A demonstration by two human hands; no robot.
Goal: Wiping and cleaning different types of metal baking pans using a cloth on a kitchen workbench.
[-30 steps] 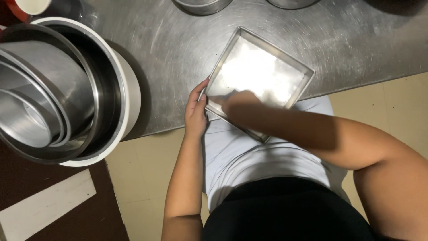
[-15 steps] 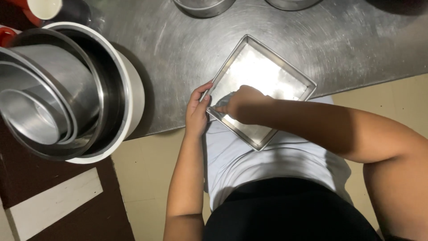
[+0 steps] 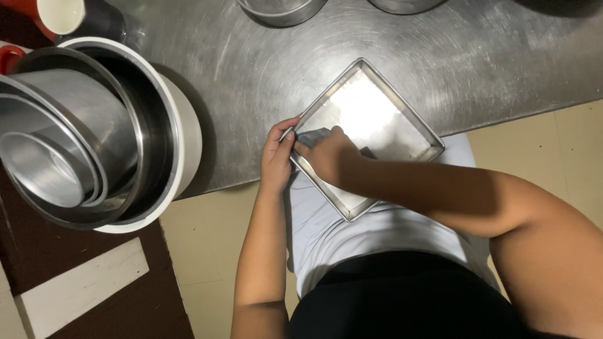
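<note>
A square shiny metal baking pan lies on the steel table, its near corner hanging over the table's front edge. My left hand grips the pan's left rim with fingers curled on it. My right hand is inside the pan near that same left side, pressing a small grey cloth against the pan's floor. Most of the cloth is hidden under the fingers.
Several nested steel bowls inside a white-rimmed basin stand at the left. A red and white cup is at the top left. Two more metal vessels sit at the table's far edge. Cream floor tiles lie below.
My right hand slid with the cloth from the pan's middle to its left side, close to my left hand. The pan shifted a little on the table.
</note>
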